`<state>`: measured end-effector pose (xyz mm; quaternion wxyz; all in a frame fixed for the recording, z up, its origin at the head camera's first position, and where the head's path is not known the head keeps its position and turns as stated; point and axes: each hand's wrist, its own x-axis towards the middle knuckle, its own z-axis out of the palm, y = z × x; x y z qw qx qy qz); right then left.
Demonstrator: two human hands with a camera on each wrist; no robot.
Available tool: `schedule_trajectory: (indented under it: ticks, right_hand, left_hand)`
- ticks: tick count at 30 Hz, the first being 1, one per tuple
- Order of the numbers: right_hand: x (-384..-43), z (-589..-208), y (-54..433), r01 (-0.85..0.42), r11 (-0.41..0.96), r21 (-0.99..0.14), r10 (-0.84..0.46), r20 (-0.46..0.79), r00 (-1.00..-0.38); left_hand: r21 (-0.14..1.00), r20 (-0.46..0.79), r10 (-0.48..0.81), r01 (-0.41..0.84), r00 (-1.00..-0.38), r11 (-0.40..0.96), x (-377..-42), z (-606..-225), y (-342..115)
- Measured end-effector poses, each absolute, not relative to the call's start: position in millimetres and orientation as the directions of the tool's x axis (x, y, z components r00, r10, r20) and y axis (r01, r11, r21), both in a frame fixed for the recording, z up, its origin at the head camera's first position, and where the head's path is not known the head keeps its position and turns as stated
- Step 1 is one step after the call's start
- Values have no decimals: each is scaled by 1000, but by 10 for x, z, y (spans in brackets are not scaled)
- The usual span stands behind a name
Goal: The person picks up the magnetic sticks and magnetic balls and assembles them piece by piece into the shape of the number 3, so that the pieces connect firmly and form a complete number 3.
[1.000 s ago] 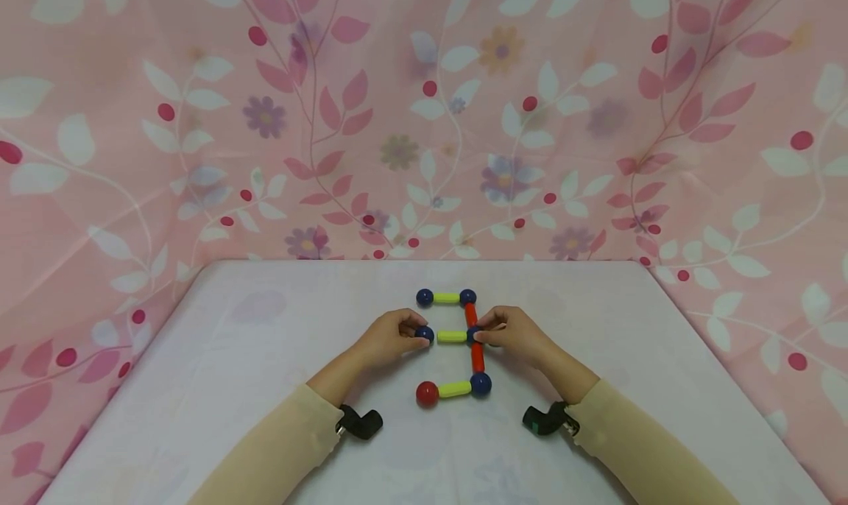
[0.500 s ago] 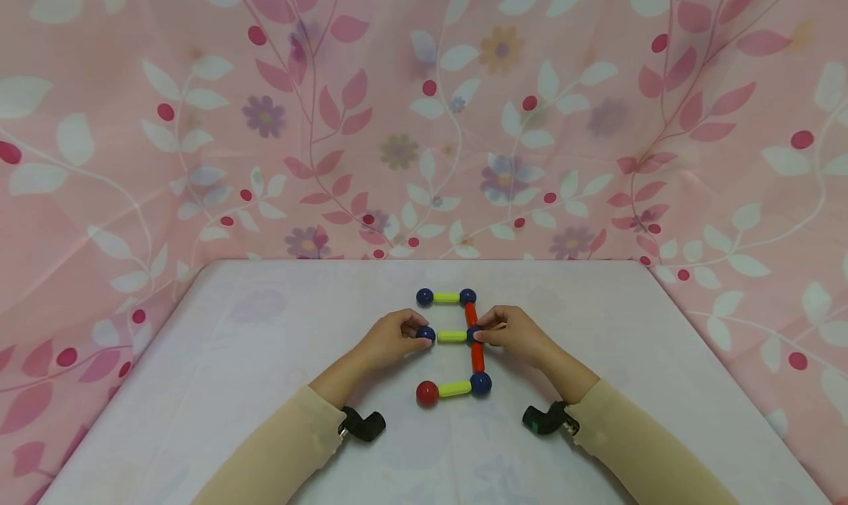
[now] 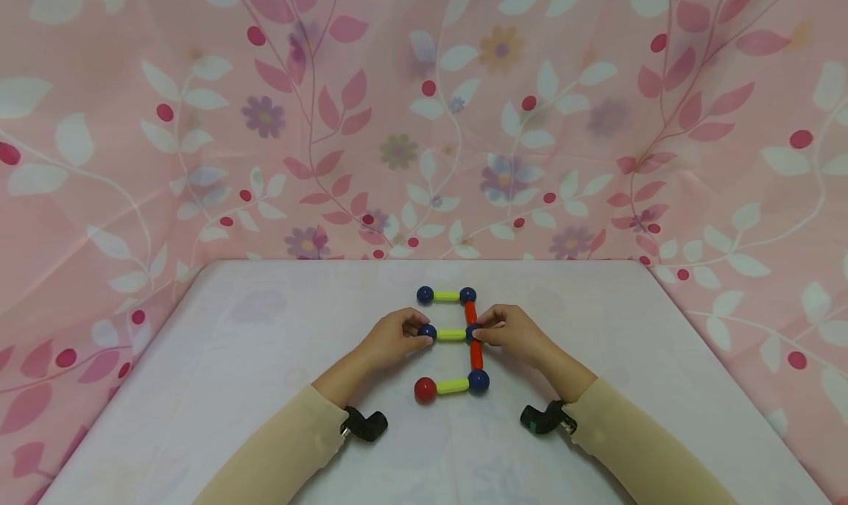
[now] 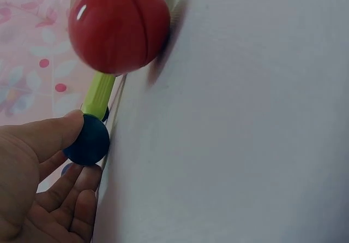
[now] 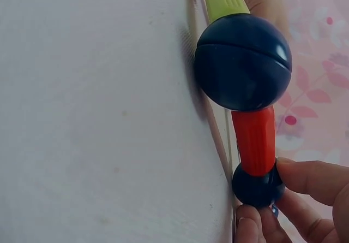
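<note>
My left hand point(image 3: 396, 337) pinches a blue ball point(image 3: 427, 333) between thumb and fingers; in the left wrist view the ball point(image 4: 90, 140) meets the end of a yellow-green rod. That middle rod point(image 3: 452, 335) runs right to another blue ball point(image 3: 472, 333), which my right hand point(image 3: 513, 333) pinches. Red rods point(image 3: 476, 355) join this ball to a far blue ball point(image 3: 467, 295) and a near blue ball point(image 3: 478, 380). From the near ball a yellow-green rod point(image 3: 453, 386) leads to a red ball point(image 3: 425, 390). At the far end, another rod point(image 3: 447, 296) ends in a blue ball point(image 3: 425, 295).
All the pieces lie on a table with a white cloth point(image 3: 265, 387). Behind and along both sides hangs a pink flowered curtain point(image 3: 424, 122). A black wrist camera is worn at each cuff point(image 3: 318, 424).
My left hand has moved slightly right, and its blue ball, apart from the middle rod before, now touches it. The joined pieces have shifted a little away from me.
</note>
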<state>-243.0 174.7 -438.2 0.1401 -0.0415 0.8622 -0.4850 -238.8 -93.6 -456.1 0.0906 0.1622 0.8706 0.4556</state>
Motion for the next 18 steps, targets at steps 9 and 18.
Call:
schedule_trajectory:
  ticks: [9, 18]
  right_hand:
    - [-2481, -4358, 1701, 68, 533, -843, -193, -199, -961]
    - [-2589, -4361, 1687, 57, 536, -842, -196, -190, -962]
  left_hand:
    - [818, 17, 332, 204, -943, 538, -2416, -4548, -919]
    - [824, 32, 291, 190, -956, 533, -2510, -4603, -907]
